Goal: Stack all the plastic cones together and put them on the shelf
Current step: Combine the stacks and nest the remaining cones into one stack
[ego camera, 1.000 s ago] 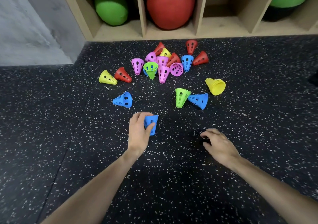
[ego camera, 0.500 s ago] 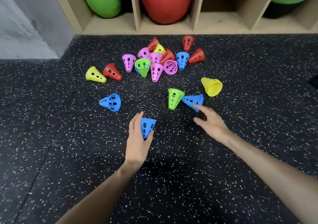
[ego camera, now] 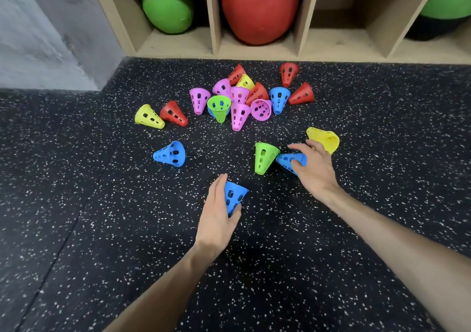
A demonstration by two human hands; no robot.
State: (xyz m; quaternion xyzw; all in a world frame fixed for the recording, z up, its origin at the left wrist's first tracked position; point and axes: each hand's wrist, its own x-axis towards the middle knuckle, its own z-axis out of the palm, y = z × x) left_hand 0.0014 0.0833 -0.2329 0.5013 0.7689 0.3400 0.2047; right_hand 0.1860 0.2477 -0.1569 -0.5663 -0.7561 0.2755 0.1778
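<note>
Dark rubber floor (ego camera: 76, 204) flecked with white, meeting a grey concrete wall (ego camera: 38, 33) at the upper left. Green ball (ego camera: 167, 5) lodged in the left compartment, larger red ball (ego camera: 260, 7) filling the next one to the right, both resting on the compartment bottoms. Another green ball (ego camera: 448, 0) sat atop something black (ego camera: 428, 29) in the far-right compartment, cut off by the picture's edge.
</note>
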